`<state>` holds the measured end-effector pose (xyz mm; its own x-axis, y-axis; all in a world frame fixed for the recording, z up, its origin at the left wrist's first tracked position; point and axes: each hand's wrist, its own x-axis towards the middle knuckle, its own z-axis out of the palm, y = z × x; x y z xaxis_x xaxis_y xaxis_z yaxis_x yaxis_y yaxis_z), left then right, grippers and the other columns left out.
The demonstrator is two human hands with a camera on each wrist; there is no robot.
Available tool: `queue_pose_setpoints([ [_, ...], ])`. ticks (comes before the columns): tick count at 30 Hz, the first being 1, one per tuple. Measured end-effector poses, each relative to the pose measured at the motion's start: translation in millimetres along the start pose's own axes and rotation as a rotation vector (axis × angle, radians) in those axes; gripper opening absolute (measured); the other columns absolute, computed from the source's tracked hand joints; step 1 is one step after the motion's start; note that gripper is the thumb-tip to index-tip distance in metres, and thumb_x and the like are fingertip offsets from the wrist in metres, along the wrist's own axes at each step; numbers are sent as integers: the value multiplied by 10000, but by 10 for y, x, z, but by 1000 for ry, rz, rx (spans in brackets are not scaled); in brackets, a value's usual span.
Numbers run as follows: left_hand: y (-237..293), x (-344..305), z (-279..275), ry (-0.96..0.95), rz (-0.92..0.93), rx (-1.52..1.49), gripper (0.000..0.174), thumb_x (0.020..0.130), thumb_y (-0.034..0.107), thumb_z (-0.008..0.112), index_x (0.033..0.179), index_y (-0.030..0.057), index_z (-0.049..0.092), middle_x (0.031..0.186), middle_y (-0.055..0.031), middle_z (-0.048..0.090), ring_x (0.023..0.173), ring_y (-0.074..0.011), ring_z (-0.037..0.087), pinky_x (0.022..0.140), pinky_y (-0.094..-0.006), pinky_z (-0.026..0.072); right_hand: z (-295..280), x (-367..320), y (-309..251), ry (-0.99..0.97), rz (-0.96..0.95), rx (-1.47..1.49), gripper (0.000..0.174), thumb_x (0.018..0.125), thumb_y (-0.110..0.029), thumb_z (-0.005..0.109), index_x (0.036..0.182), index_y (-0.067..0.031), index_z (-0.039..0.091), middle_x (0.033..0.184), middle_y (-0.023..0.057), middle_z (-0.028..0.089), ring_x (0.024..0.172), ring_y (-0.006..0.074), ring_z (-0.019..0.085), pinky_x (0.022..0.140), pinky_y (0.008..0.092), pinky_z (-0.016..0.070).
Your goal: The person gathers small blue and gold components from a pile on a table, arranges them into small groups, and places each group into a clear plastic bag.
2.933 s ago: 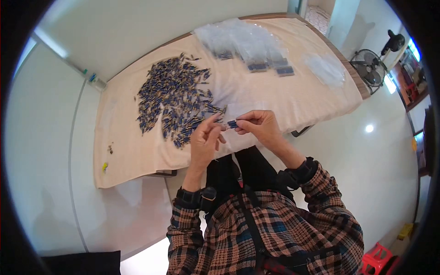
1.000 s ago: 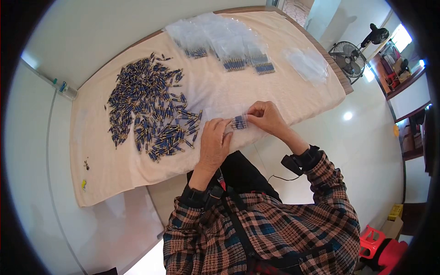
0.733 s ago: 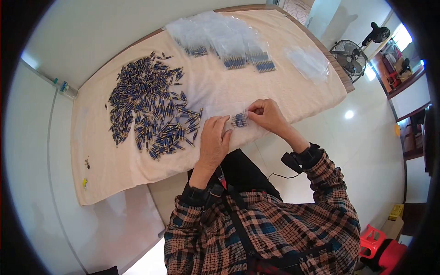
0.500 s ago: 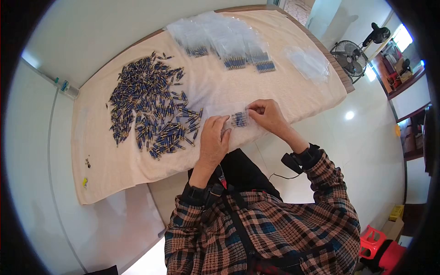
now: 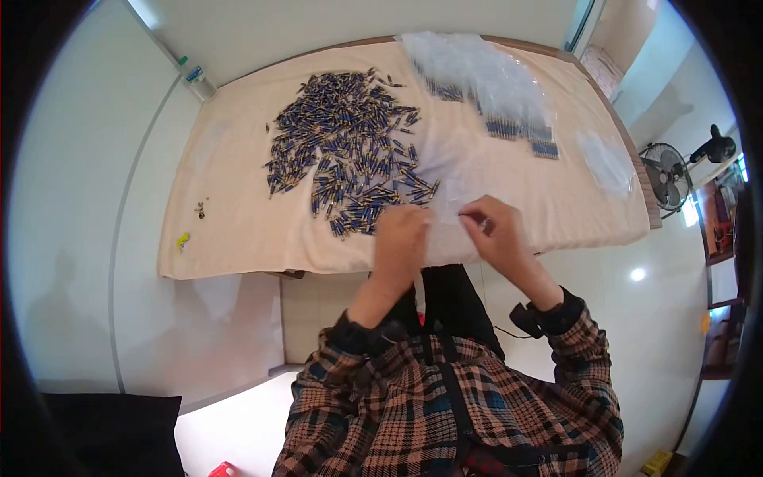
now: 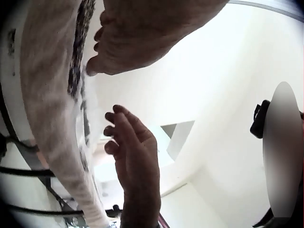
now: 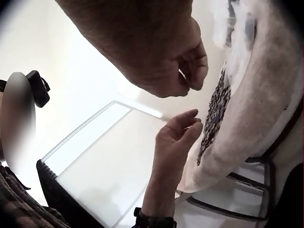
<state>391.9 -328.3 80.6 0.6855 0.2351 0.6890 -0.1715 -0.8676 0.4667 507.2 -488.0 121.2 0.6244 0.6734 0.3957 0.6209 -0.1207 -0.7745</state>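
Note:
My left hand [image 5: 401, 238], blurred in the head view, is at the near edge of a pile of small dark blue pieces with gold-coloured ends [image 5: 350, 135]. In the right wrist view that left hand [image 7: 173, 137] has loosely bent fingers and nothing visible between them. My right hand [image 5: 497, 230] is opposite, its thumb and fingertips curled toward each other; I cannot tell whether they pinch anything. A clear plastic bag [image 5: 455, 208] lies faintly on the cloth between the hands. The left wrist view shows the right hand [image 6: 137, 152] with fingers loosely curled.
Clear bags filled with rows of the blue pieces [image 5: 502, 127] overlap at the back right. A flat stack of clear bags [image 5: 608, 163] lies further right. A small yellow item [image 5: 183, 240] is on the cloth [image 5: 238, 238] at the left. A fan [image 5: 666, 179] stands beyond the table.
The head view has shifted, so the table appears further right. My hands, earlier at a bag holding blue pieces, have risen or shifted; that bag's pieces no longer show between them.

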Motion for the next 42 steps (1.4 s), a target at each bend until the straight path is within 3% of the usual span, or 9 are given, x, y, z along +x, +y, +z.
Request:
queue_pose_setpoints([
  [5, -317, -42, -726, -130, -336, 309, 481, 678, 108, 788, 1116, 30, 604, 1040, -140, 562, 897, -338, 570, 783, -392, 466, 577, 179, -216, -175, -53, -30, 311, 790, -45, 691, 1084, -9, 597, 991, 146, 603, 752, 254, 635, 668, 330, 501],
  [8, -355, -36, -772, -174, -394, 336, 503, 665, 163, 810, 1106, 31, 605, 999, -131, 567, 880, -332, 579, 763, -397, 472, 927, 304, -180, -99, -200, -223, 410, 770, -79, 704, 1153, -32, 565, 1084, 155, 562, 884, 325, 613, 740, 395, 500],
  [12, -457, 21, -774, -223, -408, 362, 475, 680, 206, 808, 1078, 34, 612, 943, -119, 577, 860, -321, 595, 736, -407, 478, 1131, 517, -172, -231, -87, -372, 449, 765, -101, 704, 1183, -48, 549, 1079, 153, 560, 968, 357, 583, 779, 430, 491],
  [21, -802, 53, -736, -158, -365, 440, 291, 776, 159, 715, 1025, 38, 626, 881, -143, 631, 836, -344, 609, 720, -425, 476, 1259, 795, -104, -254, -62, -514, 332, 779, -86, 675, 1102, -63, 604, 992, 137, 562, 904, 355, 594, 754, 432, 499],
  [26, -854, 36, -719, -85, -339, 303, 251, 801, 138, 679, 1026, 36, 634, 849, -159, 636, 826, -348, 610, 729, -422, 479, 1303, 729, -31, -134, -113, -408, 255, 783, -89, 671, 1034, -62, 629, 964, 125, 560, 877, 340, 597, 737, 432, 497],
  [30, -763, -7, -746, -113, -459, 166, 256, 798, 99, 676, 1042, 30, 639, 904, -166, 632, 833, -333, 615, 748, -385, 484, 1301, 628, 22, -55, -152, -275, 245, 779, -82, 673, 1021, -63, 633, 946, 120, 570, 860, 326, 600, 716, 423, 493],
  [34, -756, -60, -691, -109, -392, 159, 278, 796, 28, 665, 1073, 22, 633, 958, -138, 632, 834, -266, 631, 728, -334, 499, 1371, 641, 114, 52, -140, -63, 238, 770, -72, 685, 1003, -53, 641, 875, 117, 586, 787, 308, 606, 674, 395, 491],
  [37, -698, -19, -626, -46, -540, -142, 273, 810, -21, 649, 1080, 13, 629, 993, -84, 621, 848, -179, 631, 718, -282, 511, 1330, 628, 135, 42, -11, 87, 222, 767, -68, 695, 982, -41, 649, 823, 118, 595, 724, 293, 606, 645, 370, 488],
  [42, -656, 84, -498, 9, -464, -272, 258, 844, -20, 633, 1101, 3, 622, 972, -50, 631, 857, -119, 620, 712, -252, 515, 1336, 635, 147, 49, -122, 192, 201, 746, -66, 710, 935, -33, 650, 811, 123, 602, 711, 291, 589, 633, 356, 471],
])
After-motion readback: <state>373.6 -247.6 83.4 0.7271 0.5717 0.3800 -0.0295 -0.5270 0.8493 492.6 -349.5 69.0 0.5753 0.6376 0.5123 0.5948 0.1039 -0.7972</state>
